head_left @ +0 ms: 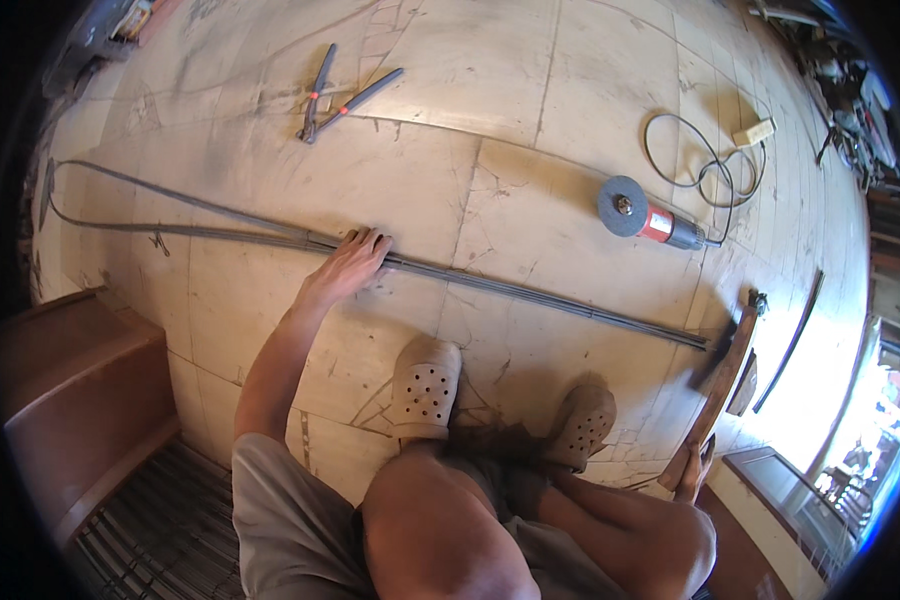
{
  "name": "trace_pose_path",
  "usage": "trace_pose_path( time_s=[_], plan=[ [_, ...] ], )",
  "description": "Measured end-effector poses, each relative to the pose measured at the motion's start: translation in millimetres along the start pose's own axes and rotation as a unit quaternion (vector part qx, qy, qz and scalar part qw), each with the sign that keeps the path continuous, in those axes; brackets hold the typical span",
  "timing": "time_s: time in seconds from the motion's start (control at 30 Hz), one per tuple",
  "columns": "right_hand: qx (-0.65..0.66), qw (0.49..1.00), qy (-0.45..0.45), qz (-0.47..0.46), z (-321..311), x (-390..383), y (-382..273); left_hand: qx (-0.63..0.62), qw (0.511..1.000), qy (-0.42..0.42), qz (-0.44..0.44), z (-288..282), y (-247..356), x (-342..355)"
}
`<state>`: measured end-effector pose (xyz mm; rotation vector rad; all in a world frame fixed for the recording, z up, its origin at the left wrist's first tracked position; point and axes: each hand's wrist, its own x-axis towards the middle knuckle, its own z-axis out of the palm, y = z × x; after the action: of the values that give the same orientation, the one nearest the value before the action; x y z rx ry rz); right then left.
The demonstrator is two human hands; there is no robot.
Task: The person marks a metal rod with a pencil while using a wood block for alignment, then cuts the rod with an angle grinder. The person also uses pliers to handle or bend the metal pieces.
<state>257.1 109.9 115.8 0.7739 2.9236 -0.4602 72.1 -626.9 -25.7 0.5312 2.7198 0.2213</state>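
A bundle of long, thin grey rods [540,295] lies across the tiled floor, bent into a loop at the left. My left hand [358,262] is closed over the bundle near its middle. At the lower right, my right hand [692,470] grips the near end of a long brown, wooden-looking bar [718,385], which has a small dark metal fitting at its far end; that hand is partly hidden. The bar's far end is beside the right ends of the rods. My two clogs [425,390] are below the bundle.
Long-handled pincers [325,115] lie at the upper middle, and a red angle grinder [658,225] with its looped cord at the upper right. A dark strip [788,345] lies at the right. A brown box-like piece [80,380] stands at the left, a glass-topped item [770,500] at the lower right.
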Motion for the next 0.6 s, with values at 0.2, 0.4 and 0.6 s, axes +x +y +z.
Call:
trace_pose_path(
  time_s=[0.2,0.4,0.6],
  plan=[
    [-0.069,0.991,-0.088,-0.077,-88.9,-25.5,-127.5,-0.065,0.997,-0.001,0.027,-1.5,-15.2,6.6],
    [-0.14,0.944,-0.231,-0.191,-142.0,-51.2,-265.6,-0.082,0.994,-0.018,0.076,-27.4,-17.9,22.2],
    [-0.189,0.865,-0.385,-0.26,-113.3,-53.4,-389.4,-0.077,0.994,0.014,0.079,-75.0,-22.5,37.4]
  ],
)
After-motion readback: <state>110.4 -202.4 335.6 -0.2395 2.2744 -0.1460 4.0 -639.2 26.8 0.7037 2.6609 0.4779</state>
